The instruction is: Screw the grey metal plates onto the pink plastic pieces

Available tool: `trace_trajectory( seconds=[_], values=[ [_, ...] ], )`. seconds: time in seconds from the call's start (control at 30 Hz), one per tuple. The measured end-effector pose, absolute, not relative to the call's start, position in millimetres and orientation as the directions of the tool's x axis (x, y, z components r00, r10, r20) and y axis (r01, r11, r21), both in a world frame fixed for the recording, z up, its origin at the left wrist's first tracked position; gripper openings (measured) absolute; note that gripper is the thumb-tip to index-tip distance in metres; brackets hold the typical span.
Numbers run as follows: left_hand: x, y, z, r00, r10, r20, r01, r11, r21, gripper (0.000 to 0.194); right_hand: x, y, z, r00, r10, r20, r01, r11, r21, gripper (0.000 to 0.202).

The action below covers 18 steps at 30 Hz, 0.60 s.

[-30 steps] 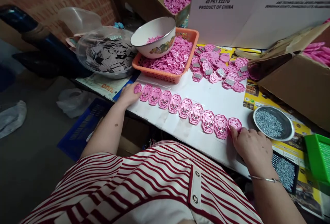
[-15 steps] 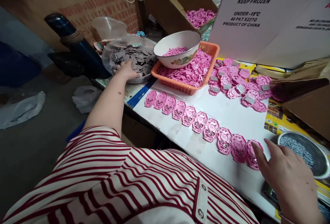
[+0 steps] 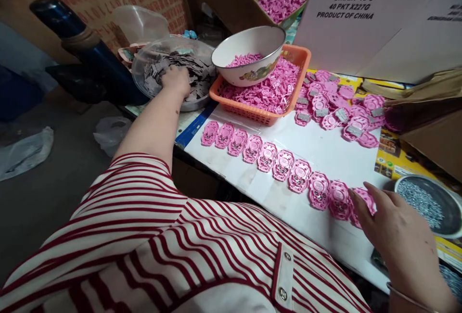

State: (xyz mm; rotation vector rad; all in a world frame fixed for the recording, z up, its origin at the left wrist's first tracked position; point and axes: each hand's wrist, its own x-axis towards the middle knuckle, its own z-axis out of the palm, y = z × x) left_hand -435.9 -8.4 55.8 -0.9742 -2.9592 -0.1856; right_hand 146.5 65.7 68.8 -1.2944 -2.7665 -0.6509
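My left hand [image 3: 176, 81] reaches into a clear plastic bowl, its fingers down among thin grey flat pieces [image 3: 198, 73]; the fingertips are hidden. A slanting row of pink plastic casings [image 3: 267, 156], with small shiny metal parts on them, lies along the near edge of the white work surface. Over the right end of this row is my right hand [image 3: 397, 221], thumb and forefinger apart. It partly covers the last pink casing [image 3: 365, 200], and whether it touches it I cannot tell.
An orange basket [image 3: 249, 115] of small pink parts carries a tilted enamel bowl [image 3: 252, 75]. Behind the row lie pink casings with grey plates [image 3: 334, 106]. A metal bowl of screws [image 3: 420, 207] stands at right. Cardboard boxes [image 3: 346, 39] and a dark blue cylinder [image 3: 94, 58] border the table.
My left hand has pushed deeper into the grey pieces, and its fingers now point down into them. My right hand stays over the row's right end. The view has tipped slightly downward.
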Motion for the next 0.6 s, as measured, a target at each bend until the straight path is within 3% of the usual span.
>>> trace_trajectory(
  seconds=[0.17,0.37,0.47,0.6],
  values=[
    [-442.7,-3.5,73.8,-0.761,0.648,0.044,0.649,0.755,0.094,0.032,160.7,62.8,70.4,-0.672,0.697,0.248,0.732,0.575,0.367,0.048],
    [-462.5,-12.7,114.1,-0.761,0.647,0.037,0.647,0.756,0.101,0.028,172.9,59.6,62.4,-0.614,0.754,0.234,0.774,0.519,0.362,0.053],
    [-469.7,-19.6,130.8,-0.793,0.607,0.050,0.603,0.769,0.213,0.031,169.2,64.5,61.1,-0.621,0.755,0.211,0.769,0.535,0.349,0.056],
    [-471.2,-25.8,129.8,-0.850,0.519,0.087,0.488,0.716,0.500,0.023,154.6,70.5,64.2,-0.608,0.761,0.224,0.781,0.524,0.340,0.064]
  ],
)
